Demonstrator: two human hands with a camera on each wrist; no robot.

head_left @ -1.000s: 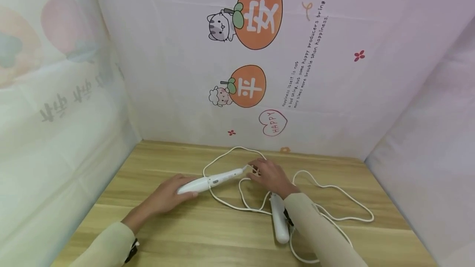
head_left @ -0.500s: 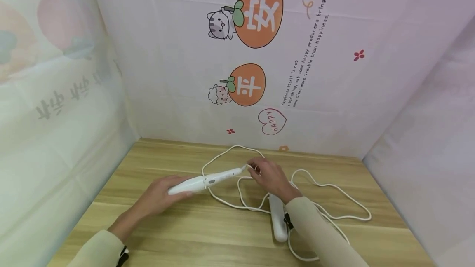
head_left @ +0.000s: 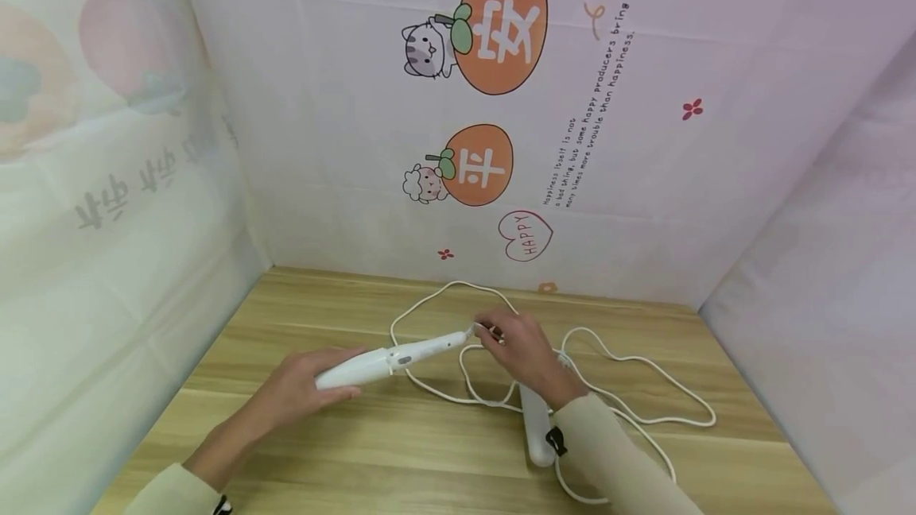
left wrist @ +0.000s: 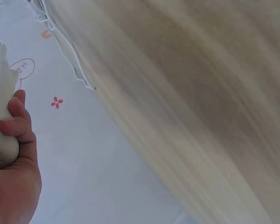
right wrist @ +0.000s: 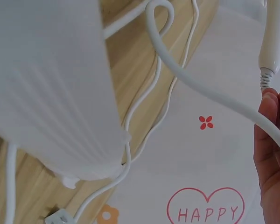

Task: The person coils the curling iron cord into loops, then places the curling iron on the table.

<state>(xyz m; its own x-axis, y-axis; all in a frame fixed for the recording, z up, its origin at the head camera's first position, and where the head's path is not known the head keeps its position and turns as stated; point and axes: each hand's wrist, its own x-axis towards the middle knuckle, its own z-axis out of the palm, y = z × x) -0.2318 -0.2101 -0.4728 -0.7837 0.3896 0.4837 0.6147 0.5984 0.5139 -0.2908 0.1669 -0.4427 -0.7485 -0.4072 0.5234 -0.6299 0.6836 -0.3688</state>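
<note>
Closest to you are your two cuffs, a cream fabric left sleeve (head_left: 175, 491) and a matching right sleeve (head_left: 615, 451), with a black strap (head_left: 555, 441) showing at the right one. Partly tucked under that right forearm there's a long, round-ended white plastic bar (head_left: 537, 427) lying on the pale wood-grain table (head_left: 401, 451), pointing pretty much straight at you. A bit further out, your left hand (head_left: 289, 392) has its fingers and thumb wrapped round the fat end of a slim white plastic wand with a small grey oval button (head_left: 354, 369). The wand is out in front of you over the table, thin end angled toward the right, so it's basically bridging your hands. Your right hand (head_left: 525, 352) is pinching the ribbed white sleeve (right wrist: 267, 77) at that thin end; the right wrist view shows the fingertips right on it. That view also catches a smooth white cord (right wrist: 224, 99) running up to your hand, plus a small white block (right wrist: 59, 217) I can't identify. White cable sprawls in loops on both sides of the bar. Furthest back is your white printed cloth backdrop (head_left: 358, 141), with orange fruit cartoons and a red outlined "HAPPY" heart (head_left: 525, 235).
</note>
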